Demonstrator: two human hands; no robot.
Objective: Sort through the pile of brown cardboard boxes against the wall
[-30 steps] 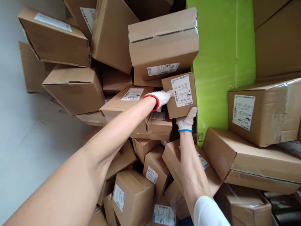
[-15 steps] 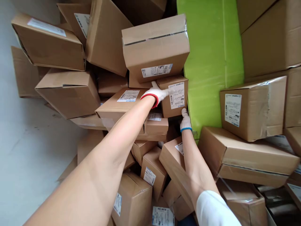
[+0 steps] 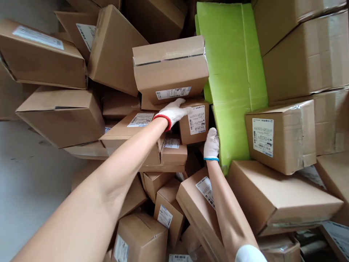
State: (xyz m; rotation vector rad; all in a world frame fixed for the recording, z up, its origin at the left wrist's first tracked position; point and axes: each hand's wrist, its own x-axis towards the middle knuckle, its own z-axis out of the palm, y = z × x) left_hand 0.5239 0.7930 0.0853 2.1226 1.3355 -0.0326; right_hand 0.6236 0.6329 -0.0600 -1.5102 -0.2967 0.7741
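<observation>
My left hand, in a white glove with a red cuff, lies against the upper left of a small labelled cardboard box, thumb and fingers apart. That box is wedged under a larger taped carton. My right hand, gloved with a blue cuff, is just below the small box's lower right corner, beside the left edge of a bright green sheet. Its fingers point up and look bent; their tips are partly hidden, and I cannot tell whether they grip anything.
Cartons pile up at the left, such as a tilted one, and below, such as a long labelled one. At the right, a labelled carton rests on a larger carton. A pale wall borders the left.
The view has shifted, so the pile sits lower and further left. My right hand has come slightly away from the small box's corner. A dark gap now shows between that box and the green sheet.
</observation>
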